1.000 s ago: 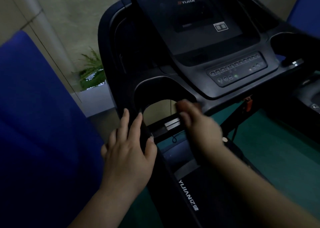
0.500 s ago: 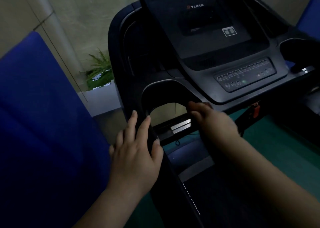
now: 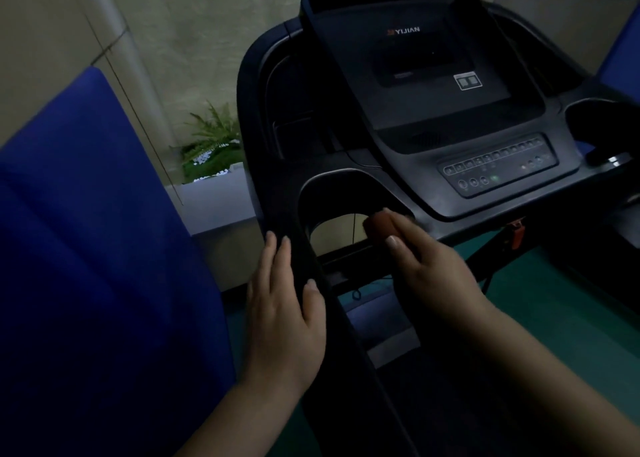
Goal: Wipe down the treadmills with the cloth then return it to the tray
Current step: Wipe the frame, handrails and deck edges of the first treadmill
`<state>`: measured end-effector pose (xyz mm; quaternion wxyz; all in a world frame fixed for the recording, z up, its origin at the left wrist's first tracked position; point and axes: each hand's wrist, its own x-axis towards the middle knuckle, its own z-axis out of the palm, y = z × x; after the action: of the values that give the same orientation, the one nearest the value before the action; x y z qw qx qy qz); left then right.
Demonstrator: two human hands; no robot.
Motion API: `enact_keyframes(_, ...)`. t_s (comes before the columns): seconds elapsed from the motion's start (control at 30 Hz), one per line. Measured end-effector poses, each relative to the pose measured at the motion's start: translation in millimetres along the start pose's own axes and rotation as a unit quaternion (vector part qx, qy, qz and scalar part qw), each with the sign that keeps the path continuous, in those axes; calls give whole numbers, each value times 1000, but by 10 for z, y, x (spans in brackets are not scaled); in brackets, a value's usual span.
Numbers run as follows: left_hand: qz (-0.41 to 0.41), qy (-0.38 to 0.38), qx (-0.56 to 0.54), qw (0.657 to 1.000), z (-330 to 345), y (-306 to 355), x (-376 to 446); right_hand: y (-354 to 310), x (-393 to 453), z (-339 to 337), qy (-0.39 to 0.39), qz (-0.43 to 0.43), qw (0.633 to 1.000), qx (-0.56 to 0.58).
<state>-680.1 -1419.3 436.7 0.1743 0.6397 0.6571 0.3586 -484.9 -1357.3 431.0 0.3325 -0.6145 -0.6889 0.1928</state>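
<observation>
Treadmill (image 3: 433,117) fills the middle and right of your view, its dark console tilted toward you with a black screen above a row of small buttons (image 3: 495,167), one of them glowing green. The white word YIJIAN (image 3: 403,31) runs across the top of the screen, reading mirrored, and a small pale sticker (image 3: 467,81) sits at the screen's lower right; its print is too small to read. A blue padded panel (image 3: 86,266) crowds your left side, close against the treadmill's left handrail (image 3: 311,269). Behind it, at the wall, a green fern (image 3: 211,141) stands in a pale planter (image 3: 214,196). Green floor (image 3: 554,304) shows to the right beneath the console, and an orange-red tab (image 3: 516,234) hangs under the console's front edge.

Your left hand (image 3: 284,314) lies flat on the left handrail, fingers straight and together, thumb resting on the rail's inner side. Your right hand (image 3: 433,266) reaches to the lower front edge of the console, just right of the curved opening, with fingers curled around a small brownish wad that seems to be the cloth (image 3: 379,226), thumb pressed on top of it. The cloth touches the console's underside edge there, well apart from your left hand. The light is dim, so the cloth's folds cannot be made out.
</observation>
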Motion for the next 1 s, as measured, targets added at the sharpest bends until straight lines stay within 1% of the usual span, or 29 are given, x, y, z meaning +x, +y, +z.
enact_keyframes(0.07, -30, -11, -64, 997, -34, -22, -39, -272, -197, -46, -66, -86, 993, 51)
enact_keyframes(0.1, -42, -33, -78, 996, -73, -56, -60, -401, -297, -28, -112, -116, 985, 63)
enact_keyframes(0.13, -51, -66, -85, 993, -124, -93, -77, -489, -370, 10, -155, -133, 976, 69)
enact_keyframes(0.17, -60, -105, -92, 988, -190, -130, -87, -543, -399, 57, -184, -139, 971, 70)
enact_keyframes(0.23, -71, -182, -123, 973, -326, -159, -86, -612, -307, 141, -188, -140, 971, 54)
enact_keyframes(0.3, -71, -233, -133, 961, -432, -143, -83, -694, -86, 245, -159, -159, 974, 17)
enact_keyframes(0.33, -70, -247, -128, 958, -462, -141, -81, -733, 53, 311, -140, -167, 976, 5)
enact_keyframes(0.43, -68, -250, -74, 963, -447, -187, -85, -806, 531, 525, -83, -139, 987, -10)
enact_keyframes(0.47, -68, -248, -67, 964, -434, -183, -93, -823, 643, 554, -77, -129, 989, -16)
enact_keyframes(0.5, -68, -247, -68, 964, -419, -191, -97, -821, 709, 562, -84, -124, 988, -18)
enact_keyframes(0.57, -62, -237, -73, 967, -405, -210, -101, -770, 672, 510, -124, -133, 983, 1)
enact_keyframes(0.67, -46, -233, -83, 968, -413, -241, -88, -653, 346, 383, -176, -183, 966, 38)
enact_keyframes(0.73, -43, -229, -81, 969, -407, -243, -74, -644, 306, 360, -184, -189, 964, 41)
enact_keyframes(0.8, -38, -219, -75, 972, -399, -239, -70, -742, 509, 435, -159, -182, 970, 13)
enact_keyframes(0.9, -38, -212, -83, 973, -385, -247, -72, -858, 958, 653, -83, -159, 984, -12)
enact_keyframes(0.93, -40, -211, -89, 973, -377, -254, -74, -876, 1063, 705, -75, -157, 985, -7)
enact_keyframes(1.0, -40, -205, -99, 973, -366, -266, -83, -871, 1083, 713, -93, -156, 983, 9)
